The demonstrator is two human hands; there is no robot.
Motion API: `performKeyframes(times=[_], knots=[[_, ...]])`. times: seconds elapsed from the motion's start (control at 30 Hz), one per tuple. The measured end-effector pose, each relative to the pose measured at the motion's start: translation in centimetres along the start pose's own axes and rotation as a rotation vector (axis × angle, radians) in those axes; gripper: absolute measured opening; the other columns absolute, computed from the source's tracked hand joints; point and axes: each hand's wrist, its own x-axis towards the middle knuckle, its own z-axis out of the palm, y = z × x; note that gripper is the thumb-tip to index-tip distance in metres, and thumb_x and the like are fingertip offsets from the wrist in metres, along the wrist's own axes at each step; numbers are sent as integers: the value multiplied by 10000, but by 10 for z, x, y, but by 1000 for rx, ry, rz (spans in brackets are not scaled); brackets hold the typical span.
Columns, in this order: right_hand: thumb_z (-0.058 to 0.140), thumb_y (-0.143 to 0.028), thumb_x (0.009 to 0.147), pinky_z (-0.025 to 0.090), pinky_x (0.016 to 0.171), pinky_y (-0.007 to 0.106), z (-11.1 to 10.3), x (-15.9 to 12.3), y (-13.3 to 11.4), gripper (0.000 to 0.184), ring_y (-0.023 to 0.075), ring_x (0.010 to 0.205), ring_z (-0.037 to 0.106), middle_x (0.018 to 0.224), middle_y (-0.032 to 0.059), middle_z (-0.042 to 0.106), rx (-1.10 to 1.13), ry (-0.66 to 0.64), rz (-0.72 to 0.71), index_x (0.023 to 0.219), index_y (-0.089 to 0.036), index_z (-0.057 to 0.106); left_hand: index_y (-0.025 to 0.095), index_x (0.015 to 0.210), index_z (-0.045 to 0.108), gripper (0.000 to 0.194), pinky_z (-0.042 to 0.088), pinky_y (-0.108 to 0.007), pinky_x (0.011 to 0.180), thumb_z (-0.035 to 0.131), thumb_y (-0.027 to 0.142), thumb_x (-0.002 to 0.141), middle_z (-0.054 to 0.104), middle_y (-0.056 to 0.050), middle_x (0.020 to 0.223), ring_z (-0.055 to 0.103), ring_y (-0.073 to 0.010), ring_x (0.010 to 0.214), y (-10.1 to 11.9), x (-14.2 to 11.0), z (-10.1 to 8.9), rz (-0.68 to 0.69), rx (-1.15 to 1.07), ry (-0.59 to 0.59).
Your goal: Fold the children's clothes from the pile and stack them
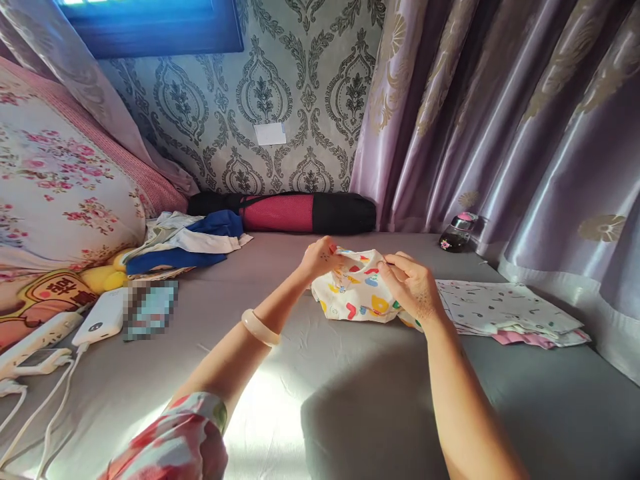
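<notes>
A small white garment (pixel 367 300) with red, yellow and blue shapes printed on it is stretched between my two hands over the grey sheet. My left hand (pixel 321 259) pinches its upper left edge, fingers closed. At the upper right edge, my right hand (pixel 411 283) grips the cloth between thumb and fingers. Part of the garment's right side is hidden behind that hand. Just right of it lies a flat stack of folded printed cloth (pixel 510 308), with pink fabric showing underneath.
A heap of blue and white clothes (pixel 200 241) lies at the back left. A red and black rolled bag (pixel 280 213) rests along the wall. A glass bottle (pixel 456 233) stands by the curtain (pixel 450 133). White chargers (pixel 103 317) with cables occupy the left edge.
</notes>
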Motion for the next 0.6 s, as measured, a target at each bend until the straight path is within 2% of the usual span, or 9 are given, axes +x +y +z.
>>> performKeyframes(times=[0.13, 0.23, 0.33, 0.47, 0.6], knots=[[548, -353, 906, 443, 727, 284, 2, 0, 4, 199, 178, 769, 607, 818, 18, 639, -30, 19, 20, 859, -219, 687, 154, 842, 651, 168, 449, -244, 638, 590, 140, 687, 671, -33, 809, 631, -172, 765, 3, 10, -27, 33, -235, -21], [546, -346, 907, 439, 723, 284, 3, 0, 4, 196, 177, 759, 608, 808, 16, 642, -35, 30, 15, 857, -218, 686, 135, 838, 684, 219, 438, -229, 582, 556, 105, 664, 643, -18, 705, 607, -142, 650, 11, 12, -44, -16, -418, -98], [545, -336, 907, 439, 730, 280, 3, 0, 5, 191, 179, 773, 613, 823, 21, 655, -28, 67, -2, 864, -211, 682, 132, 816, 695, 189, 390, -209, 520, 557, 137, 688, 610, -3, 636, 547, -109, 561, 16, 10, -53, -46, -473, -161], [533, -335, 908, 441, 730, 284, 1, 1, 9, 199, 184, 772, 613, 822, 29, 660, -38, 114, -13, 875, -202, 677, 138, 881, 705, 212, 392, -212, 519, 605, 271, 751, 665, -27, 723, 578, -127, 610, 9, 4, -54, 29, -433, -197], [531, -344, 903, 438, 712, 283, 0, 2, 9, 211, 184, 756, 605, 803, 28, 653, -30, 128, -3, 855, -198, 675, 144, 916, 720, 425, 451, -243, 598, 643, 539, 778, 705, -53, 822, 628, -183, 758, -8, 2, -55, 115, -405, -270]])
